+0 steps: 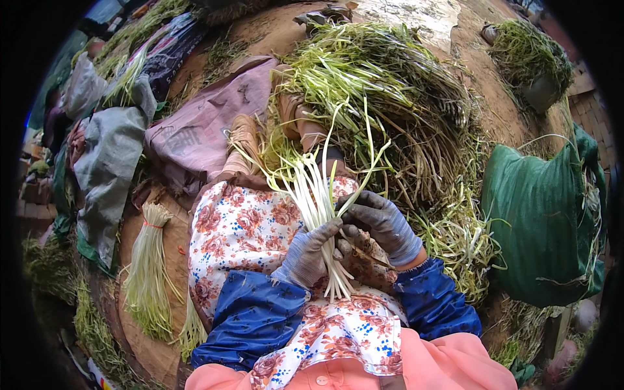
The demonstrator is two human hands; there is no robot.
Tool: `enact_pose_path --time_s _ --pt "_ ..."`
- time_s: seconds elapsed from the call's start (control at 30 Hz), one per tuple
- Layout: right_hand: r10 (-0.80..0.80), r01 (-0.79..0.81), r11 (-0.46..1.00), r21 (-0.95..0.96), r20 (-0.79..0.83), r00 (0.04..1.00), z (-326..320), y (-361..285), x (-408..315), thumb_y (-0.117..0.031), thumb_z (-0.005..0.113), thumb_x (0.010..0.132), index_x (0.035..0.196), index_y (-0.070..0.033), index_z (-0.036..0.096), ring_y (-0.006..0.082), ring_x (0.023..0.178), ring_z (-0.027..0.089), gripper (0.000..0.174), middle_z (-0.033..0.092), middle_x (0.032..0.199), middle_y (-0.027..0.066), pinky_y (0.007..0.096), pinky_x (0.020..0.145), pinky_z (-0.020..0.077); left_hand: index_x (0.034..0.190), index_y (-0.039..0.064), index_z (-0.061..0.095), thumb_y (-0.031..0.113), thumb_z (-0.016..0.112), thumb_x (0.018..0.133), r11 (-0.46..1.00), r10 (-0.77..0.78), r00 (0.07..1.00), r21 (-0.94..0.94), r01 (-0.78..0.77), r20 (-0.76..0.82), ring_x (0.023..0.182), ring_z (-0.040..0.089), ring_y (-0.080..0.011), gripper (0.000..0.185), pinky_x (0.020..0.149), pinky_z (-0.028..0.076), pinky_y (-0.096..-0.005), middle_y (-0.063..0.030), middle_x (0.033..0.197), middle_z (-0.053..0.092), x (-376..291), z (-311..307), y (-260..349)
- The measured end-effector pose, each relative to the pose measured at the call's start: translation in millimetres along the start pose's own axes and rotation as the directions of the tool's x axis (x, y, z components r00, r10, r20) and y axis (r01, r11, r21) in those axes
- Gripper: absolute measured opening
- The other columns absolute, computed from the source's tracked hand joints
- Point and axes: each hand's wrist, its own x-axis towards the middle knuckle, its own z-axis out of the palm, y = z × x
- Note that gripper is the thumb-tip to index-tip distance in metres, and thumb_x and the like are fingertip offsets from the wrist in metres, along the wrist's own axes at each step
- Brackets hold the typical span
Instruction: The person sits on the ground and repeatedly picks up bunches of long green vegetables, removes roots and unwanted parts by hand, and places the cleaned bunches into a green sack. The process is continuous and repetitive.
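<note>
My left hand (304, 253), in a grey-blue work glove with a dark palm, grips a small bunch of white-stemmed leafy stalks (312, 195), which look like blanched chives. Their pale cut ends point down towards my apron, and thin yellow-green leaves fan out away from me. Close beside it, my right hand (378, 222), gloved the same way, pinches one long stalk (368, 175) at the bunch's right side. A thin brownish strip shows below the right fingers; I cannot tell what it is. The floral apron (248, 214) covers my lap beneath both hands.
A large heap of untrimmed stalks (390, 87) lies ahead, with loose trimmings (458, 248) to its right. A tied bundle (151, 273) rests on the left. A green sack (536, 219) stands right; a pink woven sack (209, 122) and a grey sack (107, 165) lie left.
</note>
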Motion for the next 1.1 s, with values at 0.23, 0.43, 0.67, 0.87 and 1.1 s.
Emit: enact_pose_path --time_s 0.23,0.43,0.67,0.87,1.1 --pt "0.031 -0.029 0.999 0.014 -0.087 0.996 3.1 1.3 4.8 -0.012 0.055 0.080 0.099 0.000 0.056 0.0112 0.079 0.057 0.023 0.060 0.088 0.0038 0.0229 0.074 0.0465 0.107 0.001 0.052 0.013 0.056 0.083 0.996 -0.016 1.000 0.083 0.017 -0.015 0.064 0.059 -0.0142 0.027 0.052 0.049 -0.0214 -0.0095 0.084 0.061 1.2 -1.1 -1.9" --pt "-0.292 0.268 0.947 -0.175 -0.129 0.948 5.6 3.2 25.4 -0.007 0.051 0.081 0.097 -0.002 0.058 0.0105 0.078 0.056 0.018 0.060 0.086 0.0023 0.0225 0.072 0.0460 0.104 0.000 0.055 0.015 0.056 0.084 0.985 -0.042 0.999 0.169 0.040 0.007 0.068 0.059 -0.0128 0.024 0.052 0.048 -0.0196 -0.0082 0.084 0.061 3.8 -1.1 -2.1" --pt "-0.107 0.131 0.972 0.195 -0.129 0.986 -6.5 10.6 42.2 -0.007 0.050 0.083 0.095 -0.003 0.056 0.0084 0.064 0.054 0.014 0.058 0.078 0.0008 0.0205 0.060 0.0460 0.103 0.001 0.055 0.017 0.057 0.084 0.980 -0.077 0.997 0.186 0.072 0.018 0.058 0.058 -0.0119 0.025 0.049 0.046 -0.0188 -0.0069 0.078 0.060 2.8 0.6 -1.3" --pt "-0.183 0.185 0.983 -0.018 -0.256 0.949 -18.8 -21.1 34.3 -0.015 0.050 0.088 0.111 -0.002 0.049 0.0148 0.076 0.060 0.026 0.060 0.083 0.0050 0.0276 0.075 0.0502 0.106 0.001 0.052 0.019 0.056 0.085 0.992 -0.007 0.999 0.126 0.003 0.034 0.062 0.057 -0.0127 0.029 0.052 0.047 -0.0207 -0.0093 0.086 0.060 3.2 3.9 12.2" --pt "-0.511 0.431 0.157 -0.889 0.300 0.806 5.7 -4.3 -24.2 -0.009 0.074 0.060 0.119 -0.008 0.047 0.0302 0.109 0.048 0.065 0.049 0.119 0.0137 0.0361 0.090 0.0409 0.110 0.002 0.050 0.016 0.051 0.088 0.979 0.191 0.981 -0.061 -0.192 -0.029 0.062 0.055 -0.0129 0.026 0.048 0.045 -0.0191 -0.0074 0.087 0.058 12.6 7.7 22.5"
